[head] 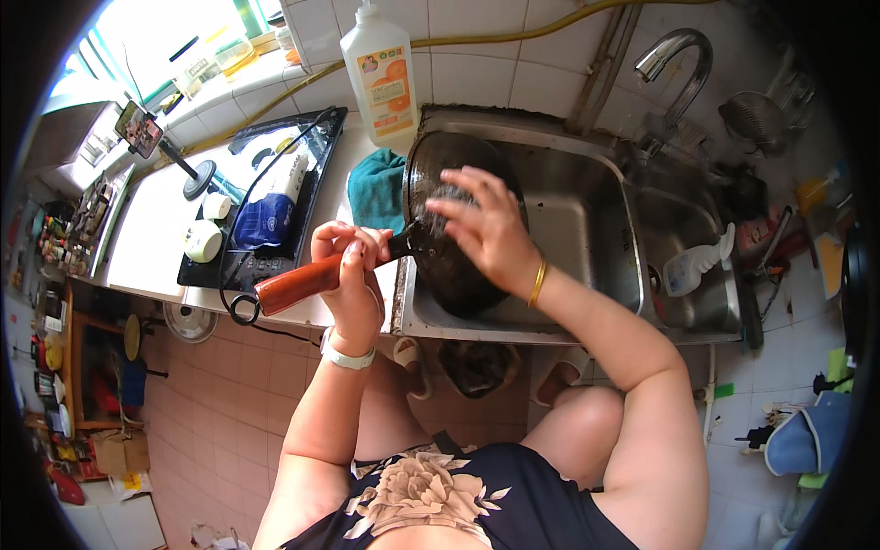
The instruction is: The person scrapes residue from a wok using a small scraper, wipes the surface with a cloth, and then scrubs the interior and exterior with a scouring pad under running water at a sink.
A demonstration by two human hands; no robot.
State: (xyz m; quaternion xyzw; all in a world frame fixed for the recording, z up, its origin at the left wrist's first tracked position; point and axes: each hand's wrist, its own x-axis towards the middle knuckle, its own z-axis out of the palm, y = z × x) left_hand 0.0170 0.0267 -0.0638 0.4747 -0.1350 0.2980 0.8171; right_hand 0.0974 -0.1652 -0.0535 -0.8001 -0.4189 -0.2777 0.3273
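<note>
My left hand (354, 275) grips the reddish-brown wooden handle of a dark wok (467, 289), near where its black metal neck begins. The wok is wet and tilted on edge over the left part of the large sink basin (570, 240). Against its dark surface, my right hand (488, 227) has its fingers spread, slightly blurred. A grey, shiny patch shows between those fingers; whether it is a scourer or a sheen on the metal is unclear. Beside the wok, a green cloth (375, 189) lies bunched on the counter.
A large pump bottle (381, 75) stands behind the cloth. The chrome faucet (687, 75) rises behind the sink. A spray bottle (694, 268) lies in the smaller right basin. On the left are a black cooktop (316, 158), a blue-white packet (268, 213) and a phone on a stand (141, 130).
</note>
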